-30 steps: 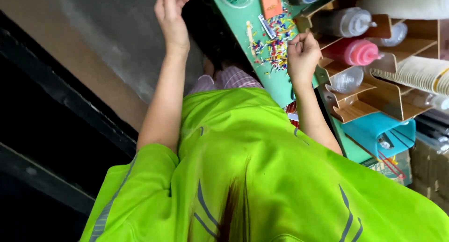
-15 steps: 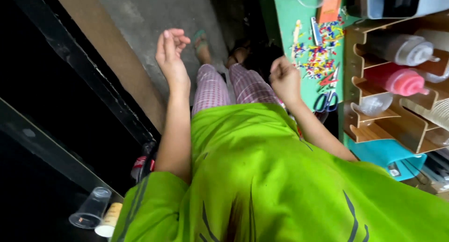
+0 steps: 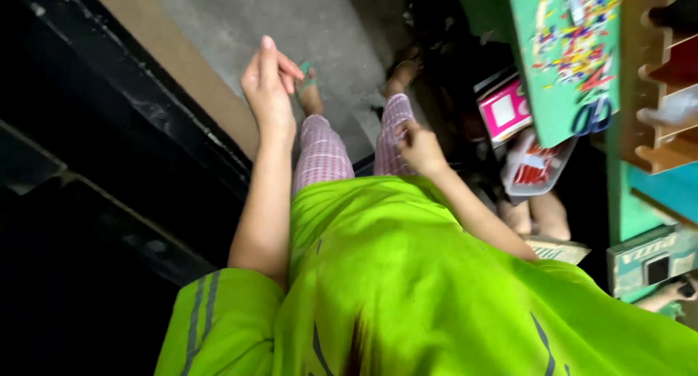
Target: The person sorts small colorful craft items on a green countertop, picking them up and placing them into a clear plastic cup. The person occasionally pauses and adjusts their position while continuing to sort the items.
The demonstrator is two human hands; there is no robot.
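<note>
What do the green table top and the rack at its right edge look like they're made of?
Green table top: probably painted board or laminate; flat, matte, even colour. Rack: looks like bare plywood or cut wood; tan faces, stepped cut edges.

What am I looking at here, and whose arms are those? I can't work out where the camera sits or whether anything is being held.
There is no machine here. The single picture comes from a camera worn on a person's head, looking straight down their own body, so you see a bright green shirt, checked trousers and sandalled feet on a grey concrete floor.

The left hand is raised in the air, fingers loosely together, and holds nothing that I can see. The right hand is lower, loosely curled just above the right knee; whether it pinches something small is too blurred to tell.

At the upper right is the edge of a green table strewn with small colourful pieces, with blue-handled scissors near its edge. Beside it stands a wooden rack. Under the table sit a pink box and a clear container.
</note>
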